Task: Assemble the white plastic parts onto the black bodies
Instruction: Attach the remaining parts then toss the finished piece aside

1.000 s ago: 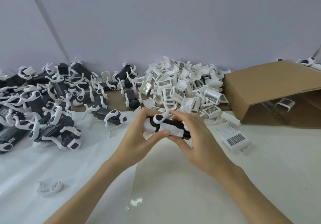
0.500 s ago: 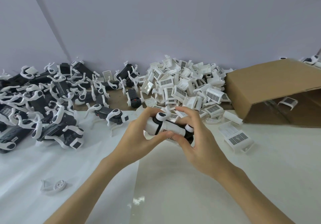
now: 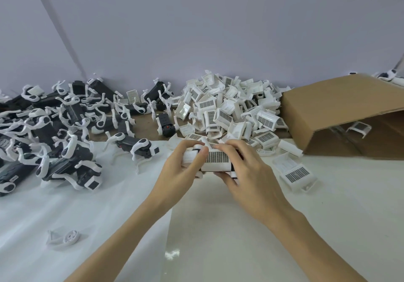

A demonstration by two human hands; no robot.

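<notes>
Head view | left hand [image 3: 183,168] and right hand [image 3: 244,172] both gripping a body [image 3: 215,161], cover probably seated | done pile [image 3: 54,128] big, covers [image 3: 229,111] plenty left

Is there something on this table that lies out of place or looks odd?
Yes. One small white part lies alone on the near left of the table, apart from both piles. The cardboard box lies on its side, with a white cover inside its opening. Both hands grip the piece being assembled.

Two bare forearms, no sleeves in view, slim hands, left hand [image 3: 179,168], right hand [image 3: 247,176], short nails
</notes>
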